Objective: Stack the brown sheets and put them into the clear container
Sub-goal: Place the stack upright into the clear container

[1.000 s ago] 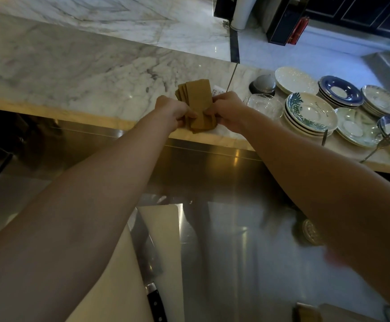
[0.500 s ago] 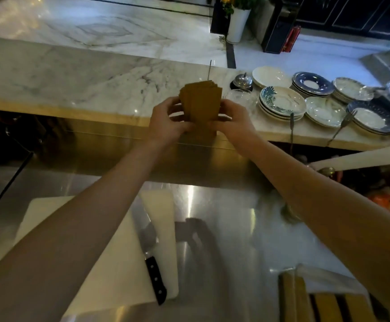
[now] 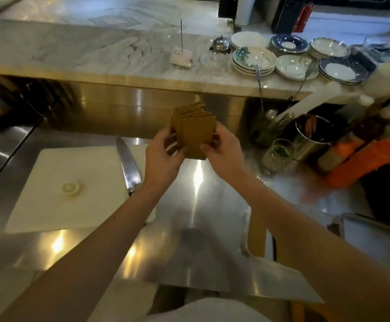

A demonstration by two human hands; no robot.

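A fanned bunch of brown sheets (image 3: pixel 195 130) is held upright above the steel counter (image 3: pixel 201 205). My left hand (image 3: pixel 163 156) grips its left edge and my right hand (image 3: pixel 224 151) grips its lower right edge. The sheets are staggered, their top corners spread apart. A clear container (image 3: pixel 256 235) with brown sheets inside lies low on the counter at the right, mostly hidden under my right forearm.
A white cutting board (image 3: pixel 73 189) with a lemon slice (image 3: pixel 70 188) and a knife (image 3: pixel 127 163) lies left. Stacked plates (image 3: pixel 254 58) and forks sit on the marble ledge (image 3: pixel 96 52). Glasses, a metal cup (image 3: pixel 313 133) and bottles crowd the right.
Both hands have carried the brown sheets from the marble ledge back toward me, over the steel counter. The view has tilted down.
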